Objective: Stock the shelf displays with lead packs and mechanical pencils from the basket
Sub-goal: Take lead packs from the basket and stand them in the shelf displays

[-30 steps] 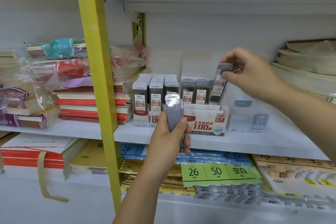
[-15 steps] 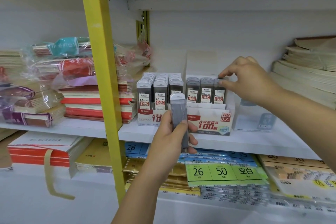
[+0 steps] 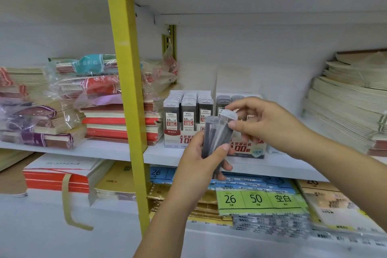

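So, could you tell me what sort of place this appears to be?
Most likely a stationery shop: white shelves hold display boxes of lead packs, stacked notebooks and labelled paper packs. The left hand grips loose lead packs; the right hand pinches one.

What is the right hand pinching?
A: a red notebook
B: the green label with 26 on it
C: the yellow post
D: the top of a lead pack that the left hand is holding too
D: the right hand pinches the pale top of a lead pack between thumb and forefinger, while the left hand grips it lower down, in front of the shelf.
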A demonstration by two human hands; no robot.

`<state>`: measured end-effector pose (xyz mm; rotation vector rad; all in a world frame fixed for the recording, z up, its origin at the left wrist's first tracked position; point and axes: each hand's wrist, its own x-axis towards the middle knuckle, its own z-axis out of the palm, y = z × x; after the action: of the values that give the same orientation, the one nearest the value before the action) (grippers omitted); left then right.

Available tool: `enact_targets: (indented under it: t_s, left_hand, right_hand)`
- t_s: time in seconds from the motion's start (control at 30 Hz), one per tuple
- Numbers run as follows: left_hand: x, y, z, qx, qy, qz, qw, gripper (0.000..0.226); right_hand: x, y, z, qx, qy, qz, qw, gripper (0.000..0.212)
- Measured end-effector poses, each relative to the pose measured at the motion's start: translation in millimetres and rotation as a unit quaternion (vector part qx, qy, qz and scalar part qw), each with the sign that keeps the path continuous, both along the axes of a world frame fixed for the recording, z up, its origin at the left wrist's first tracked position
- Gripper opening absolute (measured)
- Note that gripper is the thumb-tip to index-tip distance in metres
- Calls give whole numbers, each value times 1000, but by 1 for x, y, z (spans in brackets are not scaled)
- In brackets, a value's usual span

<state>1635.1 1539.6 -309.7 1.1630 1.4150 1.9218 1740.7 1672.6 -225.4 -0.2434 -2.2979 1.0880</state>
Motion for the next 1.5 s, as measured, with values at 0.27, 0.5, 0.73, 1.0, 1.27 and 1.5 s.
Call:
enact_targets:
  t_s: [0.27,0.5,0.73,1.0,1.27,1.5]
  left_hand:
    - [7,-9,5,-20,-13,-50,998,38]
    - [5,-7,0,-18,20,13,1000,42]
    - [1,1,-7,-15,26,41,999,41]
    - [-9,5,-4,-5,-52,38,998,15]
    - [-24,-4,-5,22,-55,83,995,21]
    - [-44,-21,-5,41,-67,121,990,17]
  right_hand:
    - [13,5,7,-107,18,90,990,26]
    - [18,3,0,-35,-22,25,999,22]
    - [10,10,-8,-110,7,19,994,32]
    - [22,38,43,4,150,-88,985,34]
    - [-13,29,44,104,109,-53,987,44]
    - [-50,-2,41,283,41,-83,955,28]
